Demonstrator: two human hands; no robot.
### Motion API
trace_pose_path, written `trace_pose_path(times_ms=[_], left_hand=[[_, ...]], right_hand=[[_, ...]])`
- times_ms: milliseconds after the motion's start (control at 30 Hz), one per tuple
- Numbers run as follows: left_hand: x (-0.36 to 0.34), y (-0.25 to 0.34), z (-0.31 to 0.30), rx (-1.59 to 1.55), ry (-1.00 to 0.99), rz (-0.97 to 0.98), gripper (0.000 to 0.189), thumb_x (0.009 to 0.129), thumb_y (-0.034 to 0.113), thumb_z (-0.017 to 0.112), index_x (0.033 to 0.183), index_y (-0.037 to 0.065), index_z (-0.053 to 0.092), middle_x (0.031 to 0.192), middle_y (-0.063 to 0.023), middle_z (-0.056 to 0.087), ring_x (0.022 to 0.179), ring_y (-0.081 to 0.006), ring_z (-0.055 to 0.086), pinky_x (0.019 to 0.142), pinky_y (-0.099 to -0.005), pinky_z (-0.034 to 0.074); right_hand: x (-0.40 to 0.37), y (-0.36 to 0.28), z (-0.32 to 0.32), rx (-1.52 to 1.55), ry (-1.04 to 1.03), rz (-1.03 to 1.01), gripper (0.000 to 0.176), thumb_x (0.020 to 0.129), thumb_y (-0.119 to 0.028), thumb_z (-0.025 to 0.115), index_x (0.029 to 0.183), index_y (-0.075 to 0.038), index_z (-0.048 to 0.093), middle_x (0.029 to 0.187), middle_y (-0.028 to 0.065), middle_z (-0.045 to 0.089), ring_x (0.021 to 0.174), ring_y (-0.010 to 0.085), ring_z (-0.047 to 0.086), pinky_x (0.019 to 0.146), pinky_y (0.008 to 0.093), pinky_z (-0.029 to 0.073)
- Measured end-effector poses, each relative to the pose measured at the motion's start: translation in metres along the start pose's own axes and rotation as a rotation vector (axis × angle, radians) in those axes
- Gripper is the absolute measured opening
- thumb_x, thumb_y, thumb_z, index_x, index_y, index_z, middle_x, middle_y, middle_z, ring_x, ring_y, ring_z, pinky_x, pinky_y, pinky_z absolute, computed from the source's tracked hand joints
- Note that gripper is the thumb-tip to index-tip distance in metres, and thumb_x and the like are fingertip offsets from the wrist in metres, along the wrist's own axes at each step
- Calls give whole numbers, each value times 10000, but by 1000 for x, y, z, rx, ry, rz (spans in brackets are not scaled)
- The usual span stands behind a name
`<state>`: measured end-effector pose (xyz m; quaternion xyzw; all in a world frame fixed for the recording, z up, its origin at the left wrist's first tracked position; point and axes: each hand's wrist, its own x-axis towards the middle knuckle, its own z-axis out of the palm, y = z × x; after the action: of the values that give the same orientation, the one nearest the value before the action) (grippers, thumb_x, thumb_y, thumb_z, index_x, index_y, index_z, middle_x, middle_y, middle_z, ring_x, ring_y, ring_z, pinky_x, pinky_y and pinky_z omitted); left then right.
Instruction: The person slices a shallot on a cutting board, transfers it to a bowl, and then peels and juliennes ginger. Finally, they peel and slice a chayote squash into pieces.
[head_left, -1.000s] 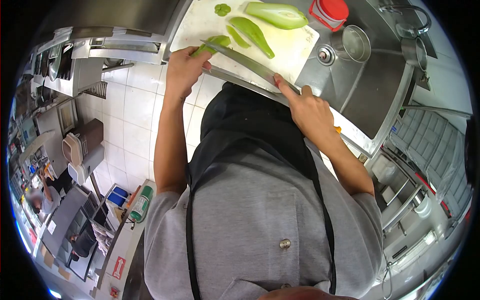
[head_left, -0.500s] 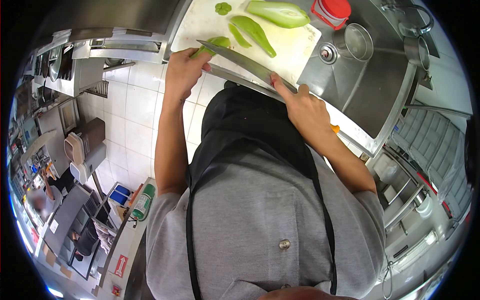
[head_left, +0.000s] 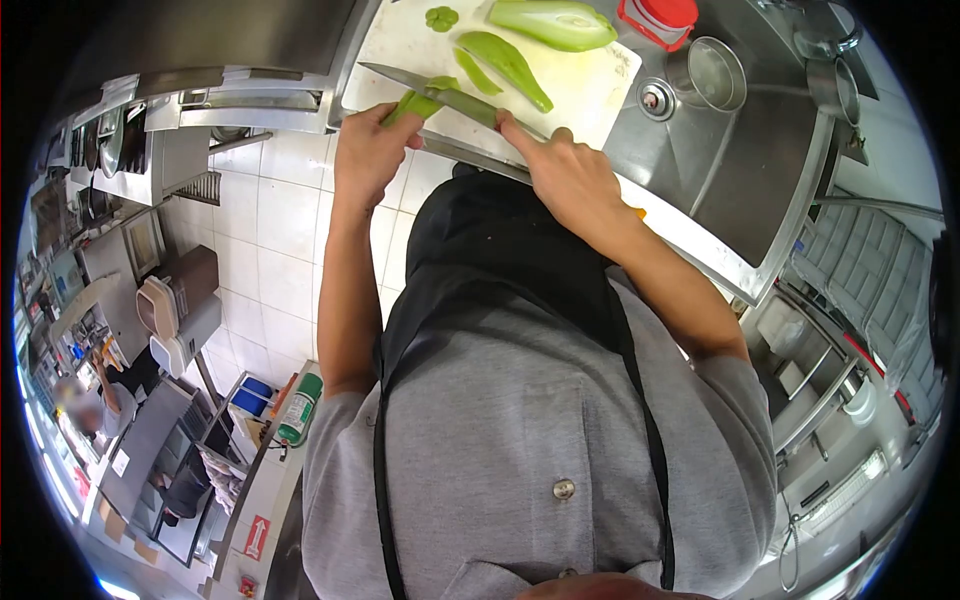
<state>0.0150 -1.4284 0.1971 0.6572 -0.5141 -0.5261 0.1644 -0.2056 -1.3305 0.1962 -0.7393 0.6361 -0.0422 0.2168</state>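
Observation:
My left hand [head_left: 372, 148] is closed on a green vegetable piece [head_left: 408, 103], which looks like chayote, at the near left edge of the white cutting board [head_left: 600, 85]. My right hand [head_left: 575, 175] grips a large knife [head_left: 465, 104], with the index finger laid along its spine. The blade lies across the held piece, its tip pointing left. Most of the handle is hidden under the hand; an orange bit shows behind it. Farther back on the board are a long green wedge [head_left: 508, 70], a thin slice [head_left: 476, 73], a larger pale-green piece [head_left: 555, 24] and a small lobed end [head_left: 441, 18].
To the right of the board is a steel sink [head_left: 740, 165] with a drain [head_left: 655, 99], a clear round container [head_left: 712, 75] and a red-lidded container [head_left: 662, 18]. A metal rim [head_left: 480, 158] runs in front of the board. Other people are in the distance at left.
The right hand and knife have moved left and slightly forward, so the blade reaches farther past the held piece. The left hand stays on the piece, nearly in place.

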Motion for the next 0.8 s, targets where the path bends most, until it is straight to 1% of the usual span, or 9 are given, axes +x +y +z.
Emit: trace_pose_path(times_ms=[267, 400, 500, 600, 667, 700, 733, 767, 800], left_hand=[[-1, -6, 0, -100, -13, 3, 337, 809, 170, 641, 1060, -38, 724, 669, -25, 644, 507, -48, 434, 477, -238, 329], [-3, -10, 0, -113, 2, 23, 342, 817, 162, 650, 1084, -40, 718, 681, -21, 648, 511, -37, 423, 474, -225, 314], [0, -13, -4, -114, 21, 10, 342, 809, 163, 658, 1078, -40, 718, 682, -18, 647, 550, -46, 469, 500, -233, 361], [-5, -17, -3, 34, 1, 171, 362, 839, 130, 653, 1162, -27, 694, 708, -21, 657, 520, -32, 457, 484, -211, 358], [-8, -19, 3, 231, 109, 272, 375, 776, 200, 686, 1063, -41, 698, 719, -164, 677, 643, -262, 651, 631, -361, 502], [-10, -14, 6, 232, 104, 272, 375, 776, 200, 686, 1063, -41, 698, 719, -164, 677, 643, -262, 651, 631, -361, 502], [-11, -5, 7, 265, 113, 273, 359, 773, 215, 689, 1022, -43, 695, 720, -193, 665, 649, -313, 646, 636, -384, 503], [-12, 2, 8, 297, 124, 275, 347, 770, 229, 693, 982, -46, 692, 721, -223, 653, 655, -363, 641, 641, -407, 504], [-11, 5, 8, 294, 124, 275, 347, 770, 229, 693, 982, -46, 692, 721, -223, 653, 655, -363, 641, 641, -407, 504]], right_hand=[[20, 3, 12, 58, 5, 2, 636, 869, -39, 515, 1469, -219, 407, 772, 248, 636, 686, 417, 679, 614, 500, 551], [18, 15, 17, 152, -124, 72, 610, 869, -73, 529, 1455, -208, 422, 838, 231, 676, 752, 430, 672, 715, 522, 541], [-4, 46, 29, 255, -206, 124, 594, 887, -76, 513, 1457, -213, 419, 870, 226, 688, 799, 436, 666, 749, 527, 530], [-31, 48, 11, 291, -257, 161, 564, 910, -86, 505, 1451, -226, 432, 881, 236, 678, 804, 433, 672, 735, 522, 536], [-47, 36, -7, 241, -244, 185, 535, 925, -104, 507, 1440, -235, 451, 880, 242, 666, 788, 426, 681, 713, 517, 546], [-52, 28, -13, 125, -190, 164, 552, 920, -110, 526, 1445, -263, 449, 844, 238, 647, 727, 418, 676, 665, 511, 548], [-56, 22, -19, 8, -137, 141, 570, 915, -117, 545, 1449, -290, 448, 808, 234, 629, 667, 411, 672, 617, 506, 550], [-62, 18, -24, 7, -136, 142, 570, 915, -117, 545, 1449, -290, 448, 808, 234, 629, 667, 411, 672, 617, 506, 550], [-68, 15, -30, -33, -144, 127, 586, 912, -111, 545, 1455, -304, 441, 780, 223, 607, 616, 393, 661, 569, 493, 545]])
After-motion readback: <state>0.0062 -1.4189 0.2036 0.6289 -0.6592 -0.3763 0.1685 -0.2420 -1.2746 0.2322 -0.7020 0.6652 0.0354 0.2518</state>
